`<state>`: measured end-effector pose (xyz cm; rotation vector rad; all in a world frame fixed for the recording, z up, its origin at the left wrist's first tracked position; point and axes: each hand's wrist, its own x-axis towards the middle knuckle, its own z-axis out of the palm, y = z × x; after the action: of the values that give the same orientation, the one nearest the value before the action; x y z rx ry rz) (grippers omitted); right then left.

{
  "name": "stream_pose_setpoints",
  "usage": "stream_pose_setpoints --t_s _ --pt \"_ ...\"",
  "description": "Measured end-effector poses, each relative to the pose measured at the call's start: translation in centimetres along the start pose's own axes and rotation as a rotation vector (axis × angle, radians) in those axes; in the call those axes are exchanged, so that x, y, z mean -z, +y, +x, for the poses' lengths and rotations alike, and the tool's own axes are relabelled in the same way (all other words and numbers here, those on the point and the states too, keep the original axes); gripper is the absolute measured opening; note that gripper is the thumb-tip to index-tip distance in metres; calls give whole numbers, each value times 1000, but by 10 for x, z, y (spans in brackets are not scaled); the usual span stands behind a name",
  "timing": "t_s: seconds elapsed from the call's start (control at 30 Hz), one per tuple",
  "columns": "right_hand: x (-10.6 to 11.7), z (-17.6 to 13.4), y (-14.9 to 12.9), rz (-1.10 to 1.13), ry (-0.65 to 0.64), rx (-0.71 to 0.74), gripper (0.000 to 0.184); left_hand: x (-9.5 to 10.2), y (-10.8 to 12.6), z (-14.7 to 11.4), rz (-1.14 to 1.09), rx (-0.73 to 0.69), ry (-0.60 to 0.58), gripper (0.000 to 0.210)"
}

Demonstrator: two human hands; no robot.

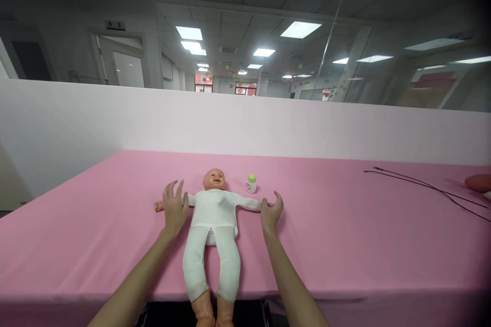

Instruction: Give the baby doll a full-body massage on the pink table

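Left hand (175, 210), fingers parted, and right hand (272, 213), half-curled, are held at the sleeves (246, 203) of the doll (214, 209); whether these are gripped cannot be told. Doll is laid face-up between both hands on the bench (345, 235), jar (251, 184) near its head (215, 179).

Ceiling lights (300, 29) shine above a white half-wall (268, 125).
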<state>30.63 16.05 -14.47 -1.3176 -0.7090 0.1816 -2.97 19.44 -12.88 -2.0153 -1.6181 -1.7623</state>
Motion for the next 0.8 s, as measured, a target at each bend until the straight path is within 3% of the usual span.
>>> stream_pose_setpoints --t_s 0.07,0.13,0.23,0.33,0.43,0.53,0.63,0.73,0.8 --pt "-6 6 -10 -41 -50 39 56 -14 38 7 -275 -63 -119 46" --pt "-16 17 -17 -54 -156 104 49 -40 78 15 -553 26 -300 41" --pt "-32 40 -18 -120 -310 225 42 -95 127 27 -947 448 -508 46" --pt "-43 63 -7 -216 -424 373 45 -147 155 38 -1172 932 -614 61" --pt "-48 80 9 -299 -542 497 51 -181 167 45 -1226 1151 -618 72" --pt "-49 88 23 -352 -643 540 52 -196 170 46 -1245 1154 -657 77" --pt "-45 93 25 -415 -721 538 50 -198 169 45 -1257 1149 -691 79" --pt "-41 84 11 -485 -770 493 52 -186 169 50 -1255 1118 -699 80" --pt "-44 63 -7 -429 -757 399 58 -170 173 53 -1268 1040 -722 80"
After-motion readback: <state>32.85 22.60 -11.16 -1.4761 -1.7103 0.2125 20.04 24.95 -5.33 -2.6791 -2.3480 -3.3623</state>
